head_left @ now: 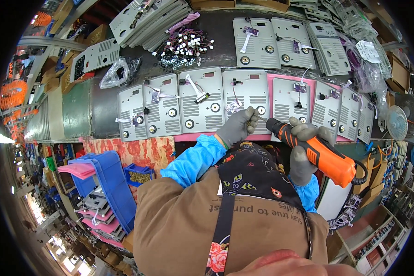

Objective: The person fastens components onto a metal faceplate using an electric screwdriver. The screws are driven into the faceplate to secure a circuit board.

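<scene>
My right hand (303, 152), gloved in grey, is wrapped round an orange and black power screwdriver (332, 159). The tool's black nose points left toward my other hand. My left hand (238, 127), also in a grey glove, has its fingers pinched together beside the thin bit (262, 118); what they hold, if anything, is too small to make out. Both hands are at the near edge of a grey vented metal panel (245, 83), which carries a round brass-centred socket (261, 110) and a small wired circuit board (234, 106). Right of it, another panel (291, 97) lies on pink foam.
More panels (201, 99) line the bench, with others (256, 43) behind. A heap of white-plugged wires (187, 43) and loose nuts (175, 62) lies farther back. Blue bins (109, 177) stand at left, a small fan (397, 122) at right.
</scene>
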Tool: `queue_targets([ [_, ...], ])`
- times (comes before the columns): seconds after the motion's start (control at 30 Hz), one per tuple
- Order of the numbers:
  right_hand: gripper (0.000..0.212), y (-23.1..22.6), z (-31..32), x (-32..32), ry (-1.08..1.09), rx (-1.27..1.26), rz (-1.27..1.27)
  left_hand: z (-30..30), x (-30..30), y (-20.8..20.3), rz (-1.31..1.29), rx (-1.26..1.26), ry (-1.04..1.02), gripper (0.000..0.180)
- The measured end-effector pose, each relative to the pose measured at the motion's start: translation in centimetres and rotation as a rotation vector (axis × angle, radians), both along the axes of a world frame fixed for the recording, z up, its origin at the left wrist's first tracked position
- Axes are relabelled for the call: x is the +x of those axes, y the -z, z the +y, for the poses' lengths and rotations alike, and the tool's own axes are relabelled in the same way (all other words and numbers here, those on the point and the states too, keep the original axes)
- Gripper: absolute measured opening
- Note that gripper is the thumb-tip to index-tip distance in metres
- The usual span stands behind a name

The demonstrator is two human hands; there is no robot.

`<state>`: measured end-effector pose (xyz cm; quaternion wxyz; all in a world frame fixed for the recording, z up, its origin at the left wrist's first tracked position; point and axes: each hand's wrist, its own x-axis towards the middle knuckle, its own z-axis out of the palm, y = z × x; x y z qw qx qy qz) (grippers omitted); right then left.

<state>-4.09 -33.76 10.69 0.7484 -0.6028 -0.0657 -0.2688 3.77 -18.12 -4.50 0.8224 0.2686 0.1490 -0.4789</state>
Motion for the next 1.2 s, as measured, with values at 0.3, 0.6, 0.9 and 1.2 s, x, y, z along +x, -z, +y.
queue_targets([
  [0.3, 0.067, -0.1, 1.8, 0.1, -0.108, -0.090, 0.030, 2.7, 0.4, 0.1, -0.040, 0.184, 0.265, 0.047],
  [0.6, 0.013, -2.3, -0.5, 0.2, -0.212, -0.015, 0.336, 3.3, 1.6, 2.1, -0.811, 0.247, 0.353, 0.049],
  [0.9, 0.060, 0.6, -2.1, -2.6, -0.039, 0.085, -0.061, 2.7, 8.4, -1.5, -1.568, 0.746, 0.606, 0.036],
  [1.2, 0.019, -1.1, -5.9, -7.4, -0.013, 0.009, 0.255, -0.7, 11.9, 0.8, -2.165, 1.092, 1.543, 0.022],
])
